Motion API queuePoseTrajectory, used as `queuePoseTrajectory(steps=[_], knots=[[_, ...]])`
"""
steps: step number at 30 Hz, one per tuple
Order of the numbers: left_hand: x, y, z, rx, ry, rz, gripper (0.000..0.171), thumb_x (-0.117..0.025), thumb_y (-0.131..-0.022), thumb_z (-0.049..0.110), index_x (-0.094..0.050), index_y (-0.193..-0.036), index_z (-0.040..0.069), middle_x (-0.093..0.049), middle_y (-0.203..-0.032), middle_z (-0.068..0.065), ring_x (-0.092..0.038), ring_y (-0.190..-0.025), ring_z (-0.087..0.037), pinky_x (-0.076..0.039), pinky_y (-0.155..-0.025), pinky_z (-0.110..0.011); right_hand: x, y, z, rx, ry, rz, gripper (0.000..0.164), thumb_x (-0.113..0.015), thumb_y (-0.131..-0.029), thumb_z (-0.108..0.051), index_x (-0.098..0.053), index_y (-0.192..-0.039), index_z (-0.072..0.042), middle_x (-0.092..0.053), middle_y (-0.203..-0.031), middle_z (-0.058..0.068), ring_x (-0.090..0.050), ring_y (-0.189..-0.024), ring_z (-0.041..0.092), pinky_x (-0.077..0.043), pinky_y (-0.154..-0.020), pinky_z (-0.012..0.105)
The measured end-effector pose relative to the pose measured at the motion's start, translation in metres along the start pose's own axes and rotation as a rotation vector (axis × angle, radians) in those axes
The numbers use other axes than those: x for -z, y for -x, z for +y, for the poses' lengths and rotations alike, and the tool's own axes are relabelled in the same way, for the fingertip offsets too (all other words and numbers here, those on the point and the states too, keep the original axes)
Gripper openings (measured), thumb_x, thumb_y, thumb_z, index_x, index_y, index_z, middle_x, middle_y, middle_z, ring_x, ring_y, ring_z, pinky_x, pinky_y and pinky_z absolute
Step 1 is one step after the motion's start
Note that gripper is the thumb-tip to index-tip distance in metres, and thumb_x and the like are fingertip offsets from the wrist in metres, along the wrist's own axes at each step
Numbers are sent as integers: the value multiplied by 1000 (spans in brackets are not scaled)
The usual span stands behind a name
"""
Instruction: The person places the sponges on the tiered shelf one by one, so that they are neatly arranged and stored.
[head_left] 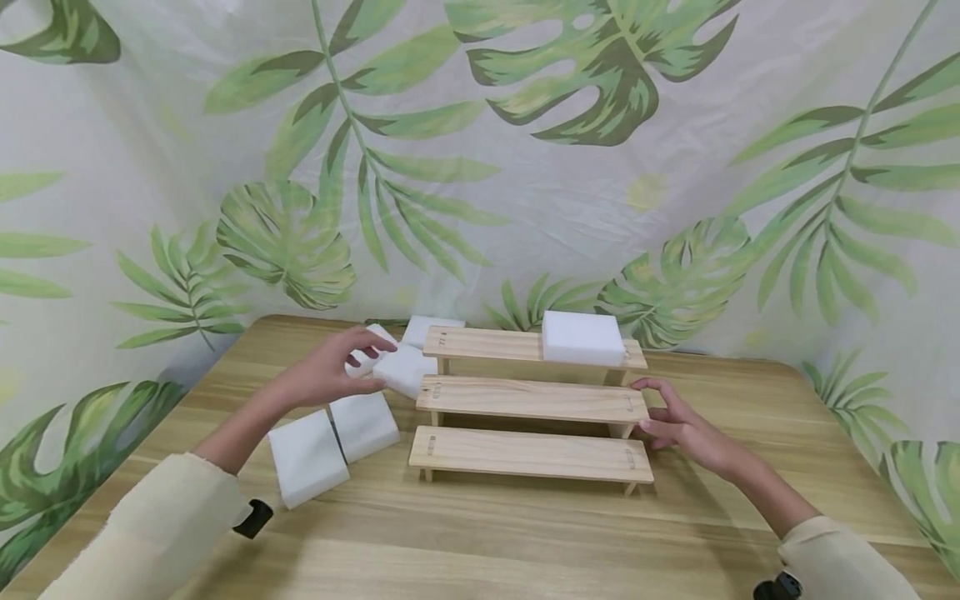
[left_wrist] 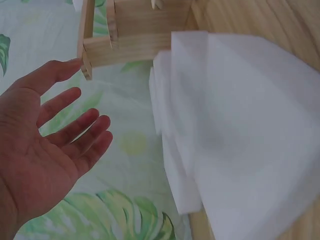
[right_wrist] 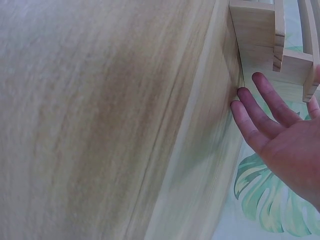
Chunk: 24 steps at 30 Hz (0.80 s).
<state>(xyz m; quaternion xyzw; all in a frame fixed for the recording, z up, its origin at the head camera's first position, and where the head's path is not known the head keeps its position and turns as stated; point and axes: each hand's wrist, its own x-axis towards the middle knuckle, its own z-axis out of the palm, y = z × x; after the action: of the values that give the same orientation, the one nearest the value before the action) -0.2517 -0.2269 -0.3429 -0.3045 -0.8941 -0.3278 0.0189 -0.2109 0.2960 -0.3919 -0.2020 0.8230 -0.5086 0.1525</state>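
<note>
A three-tier wooden stepped shelf stands on the table, its tiers rising toward the back. At the right end of its middle tier, my right hand pinches the board between thumb and index finger; its other fingers are extended below. My left hand hovers left of the shelf, fingers spread and loosely bent, holding nothing. Near and under it lie several white foam-like blocks. One white block sits on the top tier, toward its right end.
The wooden table has rounded back corners. Behind it hangs a leaf-patterned curtain, close to the back edge. More white blocks lie behind and beside the shelf's left end.
</note>
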Motion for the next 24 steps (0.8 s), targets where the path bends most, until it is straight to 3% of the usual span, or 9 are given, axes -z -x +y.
queuePoseTrajectory(steps=[8,15,24], knots=[[13,28,-23,55,-15,-70,46,-84,-86,13,-67,-123,-7,-69,-121,-20,-64,-106,-40,-54,-84,-51,1,1,-1,-2,5,0,52,-47,-108,-14,-19,-150,-1,-50,-138,40,-51,-129,52,-54,-92,52],[24,50,-47,95,7,-126,43,-87,-83,13,-68,-117,-6,-69,-113,-17,-64,-99,-32,-55,-78,-43,0,0,-1,-7,-1,-3,52,-47,-108,-14,-19,-149,-1,-51,-137,38,-54,-127,48,-54,-92,51],[27,67,-66,108,56,-198,47,-87,-82,11,-64,-118,-9,-67,-106,-13,-64,-95,-27,-57,-76,-38,1,-1,1,9,-24,-10,52,-48,-107,-12,-18,-149,-1,-52,-135,38,-58,-122,42,-55,-90,49]])
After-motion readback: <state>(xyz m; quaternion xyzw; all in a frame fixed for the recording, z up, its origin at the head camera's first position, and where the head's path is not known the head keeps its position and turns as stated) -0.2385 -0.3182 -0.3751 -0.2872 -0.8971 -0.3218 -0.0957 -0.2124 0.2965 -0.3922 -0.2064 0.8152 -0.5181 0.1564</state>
